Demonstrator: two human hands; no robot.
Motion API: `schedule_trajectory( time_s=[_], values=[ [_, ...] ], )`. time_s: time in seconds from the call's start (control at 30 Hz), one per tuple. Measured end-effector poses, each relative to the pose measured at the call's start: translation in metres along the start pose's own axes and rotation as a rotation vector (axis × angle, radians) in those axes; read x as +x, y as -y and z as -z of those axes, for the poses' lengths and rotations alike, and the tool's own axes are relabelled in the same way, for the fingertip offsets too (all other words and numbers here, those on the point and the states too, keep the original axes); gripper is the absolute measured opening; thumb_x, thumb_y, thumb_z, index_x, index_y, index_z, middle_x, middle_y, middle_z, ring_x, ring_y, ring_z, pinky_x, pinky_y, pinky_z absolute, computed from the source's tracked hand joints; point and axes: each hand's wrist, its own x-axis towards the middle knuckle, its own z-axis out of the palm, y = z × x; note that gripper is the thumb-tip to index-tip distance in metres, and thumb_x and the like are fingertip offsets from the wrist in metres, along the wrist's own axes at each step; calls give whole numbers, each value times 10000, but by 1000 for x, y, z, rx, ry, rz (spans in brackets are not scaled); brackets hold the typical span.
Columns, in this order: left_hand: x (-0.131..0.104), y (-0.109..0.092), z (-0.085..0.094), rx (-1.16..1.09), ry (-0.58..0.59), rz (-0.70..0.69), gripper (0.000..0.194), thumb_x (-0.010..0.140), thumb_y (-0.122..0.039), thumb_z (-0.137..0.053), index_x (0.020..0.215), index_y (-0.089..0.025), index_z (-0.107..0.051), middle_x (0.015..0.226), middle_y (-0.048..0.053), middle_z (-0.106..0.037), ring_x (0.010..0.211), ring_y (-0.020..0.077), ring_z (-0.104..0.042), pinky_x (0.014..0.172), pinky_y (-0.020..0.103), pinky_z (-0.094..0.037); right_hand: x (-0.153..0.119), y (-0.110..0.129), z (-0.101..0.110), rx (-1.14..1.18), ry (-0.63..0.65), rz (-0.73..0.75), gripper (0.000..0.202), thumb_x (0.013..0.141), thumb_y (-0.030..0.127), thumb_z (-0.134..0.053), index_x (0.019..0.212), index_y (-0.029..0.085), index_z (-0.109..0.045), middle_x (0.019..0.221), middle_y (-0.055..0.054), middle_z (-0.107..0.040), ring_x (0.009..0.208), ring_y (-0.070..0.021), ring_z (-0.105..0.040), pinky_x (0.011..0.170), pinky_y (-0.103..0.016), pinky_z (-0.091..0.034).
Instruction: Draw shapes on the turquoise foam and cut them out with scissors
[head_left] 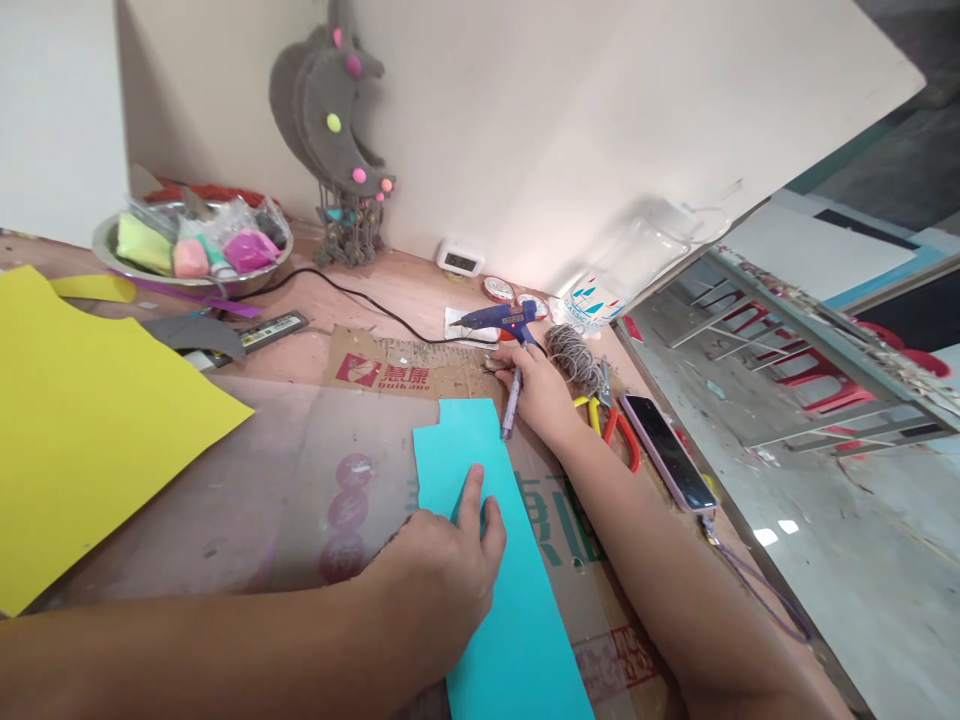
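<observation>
A turquoise sheet of paper (517, 620) with a stepped, notched top end lies on a cardboard-covered worktop. My left hand (442, 570) rests on it, index and middle fingers stretched out over the surface, thumb side hidden. Beyond the sheet's top right corner, my right hand (534, 392) has curled fingers around a slim purple pen (512, 405), which points down toward the paper. Its fingertips are close to a small dark bit on the cardboard that I cannot make out. Just behind these fingers lies a blue glue gun (499, 318).
Yellow paper (90, 420) covers the left side. A metal bowl (101, 245) of bagged clay stands behind it. Grey yarn (574, 358), orange-handled pliers (624, 440) and a phone (667, 450) lie along the right edge. A plastic jug (637, 260) and small clock (460, 260) stand behind.
</observation>
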Motion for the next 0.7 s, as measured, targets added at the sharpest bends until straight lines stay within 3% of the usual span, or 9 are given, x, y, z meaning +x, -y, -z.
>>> schedule_trajectory(
  time_s=[0.2, 0.3, 0.43, 0.53, 0.63, 0.7],
  values=[
    [0, 0, 1, 0, -3, -5, 507, 929, -325, -487, 1379, -98, -544, 1392, 331, -379, 476, 188, -651, 366, 302, -378, 3, 5, 3, 55, -67, 2, 141, 926, 192, -521, 998, 193, -642, 1020, -106, -687, 948, -256, -649, 845, -379, -502],
    [1, -1, -2, 17, -28, 5, 505, 927, -326, -485, 1378, -107, -548, 1395, 327, -384, 493, 193, -662, 363, 293, -366, -1, 21, 17, 197, -140, -88, 136, 913, 210, -530, 985, 193, -644, 937, -77, -707, 780, -204, -652, 729, -327, -512],
    [0, -3, -6, 22, -60, 1, 520, 916, -324, -497, 1382, -99, -539, 1399, 341, -394, 566, 219, -694, 361, 282, -340, -20, 52, 36, 357, -32, -180, 104, 893, 220, -544, 914, 199, -643, 766, -19, -697, 578, -140, -590, 577, -260, -473],
    [-1, -3, -7, 3, -80, -35, 494, 922, -308, -477, 1356, -89, -565, 1409, 333, -430, 692, 263, -724, 371, 282, -340, -37, 65, 41, 417, 134, -128, 79, 892, 235, -568, 911, 205, -639, 746, -16, -702, 642, -153, -640, 622, -263, -498],
    [-2, 1, -5, -27, -100, -84, 422, 932, -261, -447, 1279, -115, -640, 1418, 286, -482, 863, 304, -728, 377, 274, -343, -47, 68, 44, 314, 357, -51, 82, 885, 228, -605, 954, 208, -644, 816, -34, -703, 710, -173, -646, 657, -288, -497],
    [-1, 3, 0, -47, -85, -96, 411, 935, -235, -434, 1272, -129, -646, 1421, 258, -501, 994, 329, -702, 373, 265, -340, -48, 67, 47, 256, 423, -6, 74, 882, 196, -606, 948, 208, -638, 853, -38, -697, 757, -182, -640, 679, -295, -486]
  ],
)
